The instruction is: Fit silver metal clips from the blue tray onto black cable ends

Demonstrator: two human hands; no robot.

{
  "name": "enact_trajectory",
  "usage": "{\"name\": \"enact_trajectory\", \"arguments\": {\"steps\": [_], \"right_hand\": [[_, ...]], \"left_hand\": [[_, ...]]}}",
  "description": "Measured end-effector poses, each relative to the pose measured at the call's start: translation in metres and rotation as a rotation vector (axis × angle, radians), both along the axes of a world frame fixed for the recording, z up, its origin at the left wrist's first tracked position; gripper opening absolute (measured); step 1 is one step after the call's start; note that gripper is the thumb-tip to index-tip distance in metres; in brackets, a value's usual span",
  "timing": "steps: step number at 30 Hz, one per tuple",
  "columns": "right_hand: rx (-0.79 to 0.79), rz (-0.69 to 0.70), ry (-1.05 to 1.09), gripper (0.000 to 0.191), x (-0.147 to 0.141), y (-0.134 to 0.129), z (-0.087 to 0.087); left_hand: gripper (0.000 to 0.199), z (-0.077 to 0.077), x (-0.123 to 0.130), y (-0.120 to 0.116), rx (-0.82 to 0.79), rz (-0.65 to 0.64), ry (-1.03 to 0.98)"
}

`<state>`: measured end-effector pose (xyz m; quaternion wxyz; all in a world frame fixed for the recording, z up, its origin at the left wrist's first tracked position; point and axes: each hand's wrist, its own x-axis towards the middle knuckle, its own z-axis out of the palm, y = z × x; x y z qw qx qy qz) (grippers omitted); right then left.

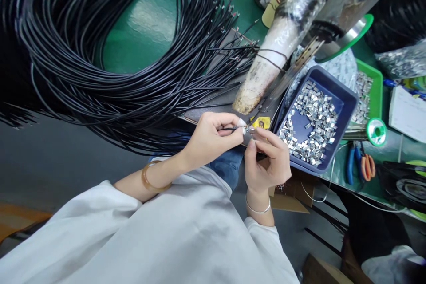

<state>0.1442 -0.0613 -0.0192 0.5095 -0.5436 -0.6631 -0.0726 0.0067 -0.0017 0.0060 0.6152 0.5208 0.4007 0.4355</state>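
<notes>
Left hand (213,137): fingers closed on a thin black round cable (227,129), its end between the 2 hands. Right hand (269,159): fingers bent at a small silvery metal piece (250,129) by that end; whether gripped, cannot tell. Handling, as judged: pinch near the tip, keep both parts aligned. Surface: glossy green counter (151,17), bearing a navy rectangular plastic tray (346,91). Room: grey floor (83,151), brown cardboard box (289,204) below.

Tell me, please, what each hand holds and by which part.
The left hand pinches a black cable near its end. The right hand seems to hold a small metal piece, but by which part cannot be told.
</notes>
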Motion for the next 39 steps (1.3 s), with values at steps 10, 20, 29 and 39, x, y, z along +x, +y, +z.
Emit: {"name": "enact_trajectory", "arguments": {"steps": [10, 20, 29, 39], "right_hand": [[-0.160, 0.063, 0.201, 0.013, 0.001, -0.002, 0.007], [-0.065, 0.044, -0.041, 0.019, 0.004, -0.007, 0.006], [-0.032, -0.025, -0.098, 0.020, 0.003, -0.001, 0.002], [-0.045, -0.004, -0.097, 0.024, 0.002, 0.007, 0.011]], "left_hand": [[0.006, -0.002, -0.008, -0.006, -0.084, -0.162, -0.071], [0.009, -0.002, -0.011, -0.003, -0.123, -0.126, -0.104], [0.015, -0.006, -0.012, -0.004, 0.085, -0.030, 0.064], [0.015, 0.001, -0.010, 0.002, 0.298, 0.040, 0.152]]}}
